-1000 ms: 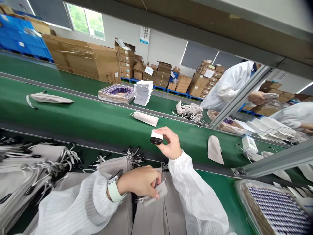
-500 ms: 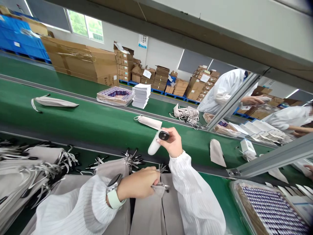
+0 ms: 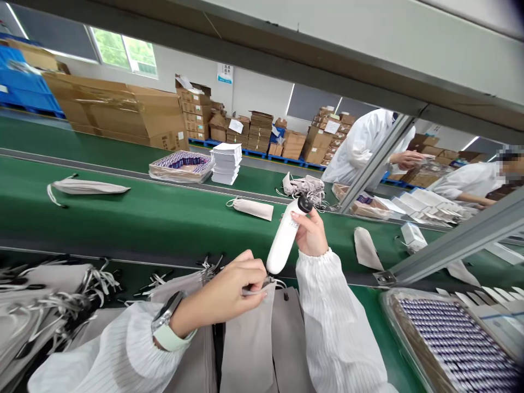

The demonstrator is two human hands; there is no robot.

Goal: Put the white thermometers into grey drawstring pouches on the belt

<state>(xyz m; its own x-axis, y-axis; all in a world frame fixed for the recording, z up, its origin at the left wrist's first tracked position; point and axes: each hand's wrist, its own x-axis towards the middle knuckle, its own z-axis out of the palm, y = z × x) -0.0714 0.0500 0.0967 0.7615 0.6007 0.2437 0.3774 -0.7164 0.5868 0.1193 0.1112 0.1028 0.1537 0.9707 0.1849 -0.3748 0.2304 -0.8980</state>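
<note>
My right hand (image 3: 313, 233) is closed around a white rounded handheld device (image 3: 283, 243) with a black end cap. It is held tilted, black end up. Its rounded lower end is just above the mouth of a grey drawstring pouch (image 3: 249, 344); whether they touch I cannot tell. Pinched at that mouth, the pouch hangs from my left hand (image 3: 245, 278), which wears a watch (image 3: 168, 316) at the wrist. More grey pouches (image 3: 290, 333) lie beneath and beside it, and a heap of pouches with tangled cords (image 3: 53, 305) is at the left.
On the green conveyor belt (image 3: 184, 218) lie a filled pouch (image 3: 254, 209), a flat pouch (image 3: 90, 187) and another pouch (image 3: 367, 248). A tray of purple-and-white items (image 3: 454, 333) stands at right. Metal posts (image 3: 462, 245) cross the right side; two people in white work beyond.
My right hand has turned the device, showing its full length, and shifted slightly right. My left hand has lifted the pouch mouth closer to the device's lower end. The view has shifted slightly.
</note>
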